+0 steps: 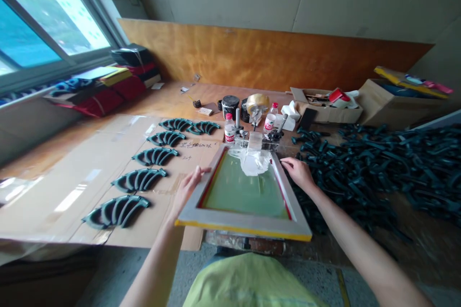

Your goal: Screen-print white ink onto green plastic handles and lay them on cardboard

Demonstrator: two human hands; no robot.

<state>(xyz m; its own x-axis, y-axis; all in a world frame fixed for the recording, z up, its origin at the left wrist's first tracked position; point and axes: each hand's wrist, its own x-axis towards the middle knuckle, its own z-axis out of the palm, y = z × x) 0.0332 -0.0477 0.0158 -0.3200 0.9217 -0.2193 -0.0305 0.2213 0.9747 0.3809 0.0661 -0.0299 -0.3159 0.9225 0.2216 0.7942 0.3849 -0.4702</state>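
My left hand [188,188] grips the left bar of a wooden silk-screen frame [244,226], its fingers curled over the edge. The frame has a yellow-painted near edge and a green mesh [245,192], with crumpled white plastic film [252,163] at the far end. My right hand [298,173] lies flat, fingertips touching the right bar. Several black curved arc-shaped parts [115,212] lie in a row on cardboard sheets [90,206] to my left. A large heap of similar black parts [360,168] lies to my right.
Behind the frame stand a hinge clamp [273,136], a black ink tin [230,107], a tape roll [258,103] and water bottles [229,129]. Cardboard boxes [326,112] sit at back right, stacked folders [108,91] by the window [36,24], and a wooden board [270,55] leans against the wall.
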